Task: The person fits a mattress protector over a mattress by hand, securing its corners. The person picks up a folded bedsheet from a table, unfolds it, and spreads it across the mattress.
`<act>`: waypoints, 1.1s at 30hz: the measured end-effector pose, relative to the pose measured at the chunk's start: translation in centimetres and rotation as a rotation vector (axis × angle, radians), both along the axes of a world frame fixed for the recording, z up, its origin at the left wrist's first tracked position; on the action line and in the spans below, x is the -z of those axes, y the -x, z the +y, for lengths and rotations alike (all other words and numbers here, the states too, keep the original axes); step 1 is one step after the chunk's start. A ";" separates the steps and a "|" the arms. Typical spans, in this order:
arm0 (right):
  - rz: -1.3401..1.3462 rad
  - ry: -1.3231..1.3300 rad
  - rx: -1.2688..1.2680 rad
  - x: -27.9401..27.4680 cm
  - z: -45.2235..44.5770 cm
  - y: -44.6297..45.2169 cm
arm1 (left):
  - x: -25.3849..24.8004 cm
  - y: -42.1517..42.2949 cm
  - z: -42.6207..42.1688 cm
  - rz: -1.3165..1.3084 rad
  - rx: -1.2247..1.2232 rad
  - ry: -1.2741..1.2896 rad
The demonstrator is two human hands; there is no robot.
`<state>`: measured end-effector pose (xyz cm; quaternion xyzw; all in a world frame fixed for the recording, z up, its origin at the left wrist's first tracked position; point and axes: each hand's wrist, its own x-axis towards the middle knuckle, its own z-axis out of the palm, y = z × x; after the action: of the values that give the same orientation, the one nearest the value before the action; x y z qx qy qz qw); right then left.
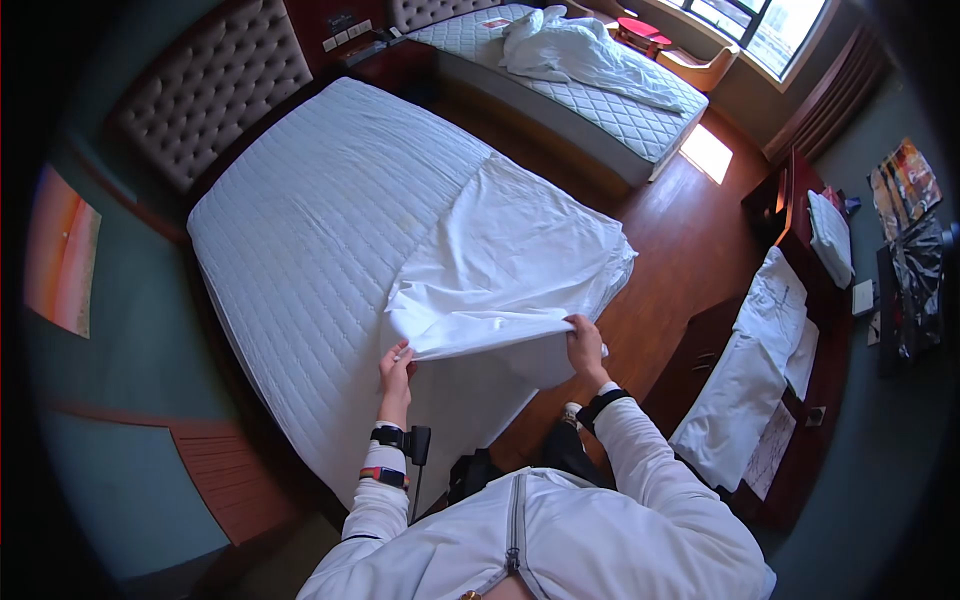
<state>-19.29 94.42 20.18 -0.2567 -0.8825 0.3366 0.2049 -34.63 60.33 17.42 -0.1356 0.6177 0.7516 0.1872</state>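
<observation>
A white bed sheet (500, 240) lies bunched and wrinkled over the near right part of the quilted mattress (310, 190). My left hand (396, 370) is closed on the sheet's near left corner, fingers pinching the cloth. Further right, my right hand (584, 346) grips the same near edge, with a bit of cloth showing beside the fist. Between my two hands the edge is raised and stretched, and it hangs down a little above the mattress end. The far side of the sheet rests on the mattress.
A second bed (580, 90) with a crumpled white duvet (575, 50) stands beyond, near the window. Along the right wall, a dark wooden cabinet (690, 365) carries white linen (750, 370) and a folded white pillow or cloth (830, 238). Wooden floor (680, 230) runs between.
</observation>
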 end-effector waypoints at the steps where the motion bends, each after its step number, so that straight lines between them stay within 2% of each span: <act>1: 0.081 -0.064 -0.065 -1.7 1.8 0.8 | -0.8 -0.4 0.9 0.063 -0.046 0.007; 2: 0.105 -0.130 -0.105 -3.7 3.2 1.5 | -1.9 -1.1 1.8 0.124 -0.094 0.017; 5: 0.242 -0.159 -0.202 -12.2 7.8 3.2 | -10.4 -1.3 6.0 0.433 -0.217 0.064; 6: 0.369 -0.264 -0.210 -14.1 9.8 3.7 | -13.5 -1.5 7.4 0.515 -0.244 0.086; 8: 0.486 -0.285 -0.253 -22.9 12.1 3.0 | -20.5 -2.5 10.7 0.681 -0.329 0.103; 10: 0.696 -0.312 -0.273 -29.4 14.8 2.1 | -26.1 -3.6 13.2 0.968 -0.397 0.053; 11: 0.861 -0.284 -0.253 -34.3 17.7 0.6 | -31.8 -6.6 15.9 1.129 -0.457 -0.001; 12: 0.879 -0.193 -0.215 -37.3 18.5 -1.0 | -34.7 -8.3 17.0 1.274 -0.514 0.120; 13: 1.105 -0.289 -0.198 -39.9 19.3 -1.9 | -37.0 -9.5 18.0 1.417 -0.531 0.061; 14: 1.242 -0.296 -0.200 -41.6 21.6 -2.2 | -38.8 -10.6 18.4 1.485 -0.537 0.117; 15: 1.381 -0.302 -0.197 -43.1 23.7 -2.8 | -40.6 -11.7 19.3 1.585 -0.549 0.051; 17: 1.494 -0.286 -0.253 -46.6 24.1 -6.1 | -43.5 -13.8 21.0 1.739 -0.577 -0.024; 19: 1.482 -0.295 -0.238 -47.7 24.6 -7.9 | -45.6 -15.0 22.6 1.849 -0.602 -0.040; 20: 1.463 -0.308 -0.210 -47.8 25.2 -8.3 | -46.1 -15.2 23.1 1.872 -0.545 -0.072; 23: 1.304 -0.289 -0.176 -46.2 28.4 -7.1 | -45.6 -13.9 26.3 1.735 -0.646 0.052; 25: 1.119 -0.251 -0.170 -43.7 29.9 -5.3 | -43.6 -11.2 27.7 1.666 -0.547 0.182; 28: 0.721 -0.203 -0.176 -39.4 33.1 -1.1 | -39.5 -5.9 30.5 1.499 -0.417 0.398; 29: 0.583 -0.120 -0.237 -37.9 33.9 0.3 | -37.2 -3.5 31.3 1.417 -0.370 0.402; 31: 0.293 -0.080 -0.181 -35.5 34.7 2.5 | -32.3 1.2 32.7 1.250 -0.287 0.411; 33: 0.303 -0.162 -0.312 -31.5 37.3 6.6 | -27.9 4.7 35.1 1.139 -0.245 0.438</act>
<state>-25.88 131.70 51.67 -0.0463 -0.8949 0.3268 0.3003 -39.31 95.41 45.34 0.1815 0.7403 0.5780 -0.2913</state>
